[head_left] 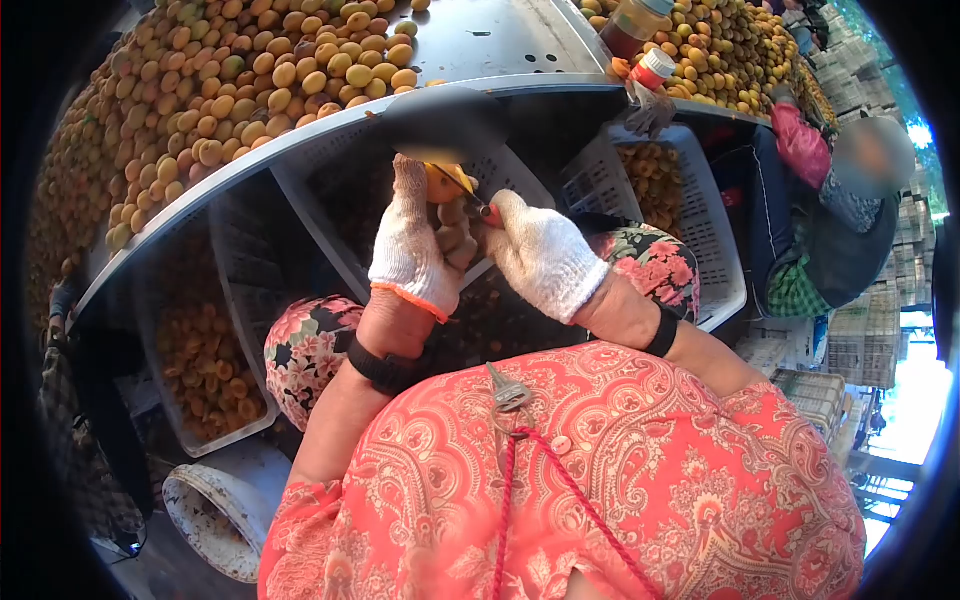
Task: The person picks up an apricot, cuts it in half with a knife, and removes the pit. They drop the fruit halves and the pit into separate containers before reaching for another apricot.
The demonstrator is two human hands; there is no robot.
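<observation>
We hold our left hand (410, 255) and right hand (545, 262) side by side just before the table (480, 40) edge, a fruit (443, 185) at the left hand's fingertips, over a crate (330, 170) tucked under the table. A heap of fruit (230, 90) lies on the table behind. A second crate (235, 250) sits to our left, a third crate (705, 230) to our right, with another person (840, 240) beyond it. A bucket (200, 520) stands at lower left.

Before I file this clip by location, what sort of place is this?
Likely a fruit-processing shed: apricots heaped on a metal table, plastic crates of cut fruit beneath, left hand gripping an apricot.
</observation>
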